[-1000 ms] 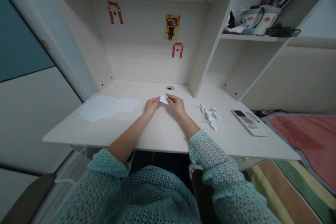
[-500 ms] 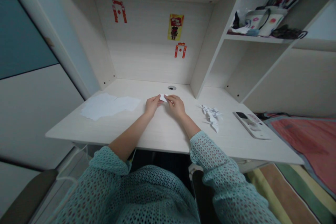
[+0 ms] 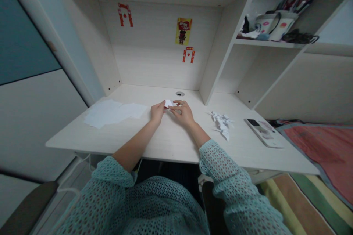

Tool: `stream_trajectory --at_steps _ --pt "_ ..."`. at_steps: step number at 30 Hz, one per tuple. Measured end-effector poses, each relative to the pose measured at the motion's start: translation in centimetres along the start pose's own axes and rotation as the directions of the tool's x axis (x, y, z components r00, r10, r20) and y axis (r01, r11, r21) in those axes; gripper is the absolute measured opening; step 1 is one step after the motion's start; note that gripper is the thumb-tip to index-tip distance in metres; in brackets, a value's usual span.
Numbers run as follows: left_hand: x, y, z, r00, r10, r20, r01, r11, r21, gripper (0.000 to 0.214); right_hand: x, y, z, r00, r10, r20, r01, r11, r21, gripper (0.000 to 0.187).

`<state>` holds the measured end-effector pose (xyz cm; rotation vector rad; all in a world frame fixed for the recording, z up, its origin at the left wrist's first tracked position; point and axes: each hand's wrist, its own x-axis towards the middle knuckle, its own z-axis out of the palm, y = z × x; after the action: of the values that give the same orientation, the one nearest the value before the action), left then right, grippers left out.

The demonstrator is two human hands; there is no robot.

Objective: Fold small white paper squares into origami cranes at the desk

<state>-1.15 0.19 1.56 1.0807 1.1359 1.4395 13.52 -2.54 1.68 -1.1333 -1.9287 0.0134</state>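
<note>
A small folded piece of white paper (image 3: 168,103) is held just above the desk. My left hand (image 3: 158,112) is closed on its left side, thumb on top. At the paper's right side is my right hand (image 3: 182,112), its thumb and fingers on the paper's edge and partly covering it. White paper sheets (image 3: 113,113) lie overlapping on the desk to the left. To the right of my right hand sits a small heap of folded or crumpled white paper pieces (image 3: 221,123).
A phone in a pale case (image 3: 263,133) lies on the right of the white desk (image 3: 171,147). Behind the hands is a cable hole (image 3: 180,94). An upright shelf panel (image 3: 217,62) meets the desk at the back. Cups with scissors and pens (image 3: 284,24) stand on the upper right shelf.
My right hand's fingers have spread more and shifted along the paper's edge. More of the paper shows now. The view has tilted up slightly.
</note>
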Motion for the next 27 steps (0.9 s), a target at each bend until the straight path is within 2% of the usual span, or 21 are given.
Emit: stream_trajectory --at_steps 5,9,18,27 --pt "-0.2 0.1 0.2 0.998 -0.047 0.048 0.047 0.999 -0.004 0.040 0.0 0.1 -0.4 0.999 0.022 -0.043 -0.026 0.996 -0.088 0.020" --pt "-0.5 0.5 0.5 0.995 -0.050 0.083 0.048 0.999 0.024 0.044 0.1 0.2 -0.4 0.996 0.053 -0.065 -0.058 0.996 -0.073 0.020" --pt "-1.0 1.4 0.8 0.965 0.080 0.251 -0.078 0.997 -0.021 0.067 0.7 -0.3 -0.1 0.983 0.142 -0.117 -0.117 0.973 0.199 0.015" --pt "-0.8 1.4 0.4 0.951 0.144 0.274 -0.141 0.990 -0.029 0.061 0.8 -0.5 -0.3 0.976 0.194 -0.102 -0.153 0.936 0.317 0.018"
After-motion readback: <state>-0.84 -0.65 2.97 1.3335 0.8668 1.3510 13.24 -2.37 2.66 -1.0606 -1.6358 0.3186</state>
